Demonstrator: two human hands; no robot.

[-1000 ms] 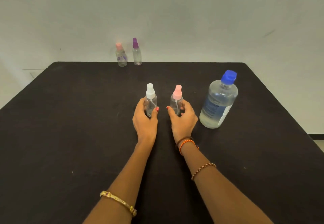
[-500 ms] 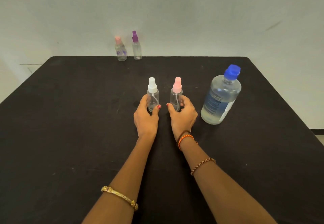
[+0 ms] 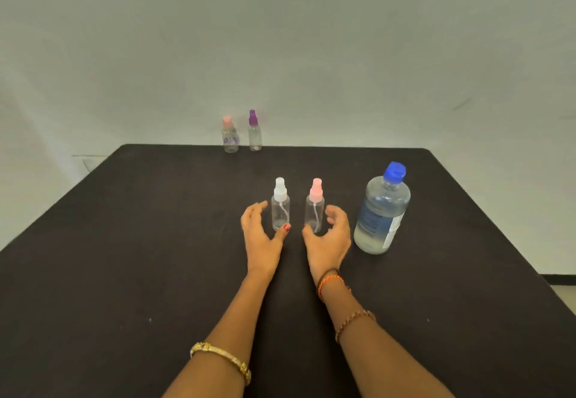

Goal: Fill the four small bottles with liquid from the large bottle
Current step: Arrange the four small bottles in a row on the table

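small bottles (image 3: 280,207): 4 | large bottle (image 3: 381,210): 1 | hands (image 3: 260,235): 2 | bracelets (image 3: 223,358): 3

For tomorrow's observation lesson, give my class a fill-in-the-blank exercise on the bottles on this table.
1. The large bottle has a ___ cap.
2. Of the two near bottles, the pink-capped one stands beside the ___-capped one.
3. At the table's far edge, a pink-capped bottle stands next to a ___-capped one.
4. The number of small bottles is ___.

Missing words: blue; white; purple; four
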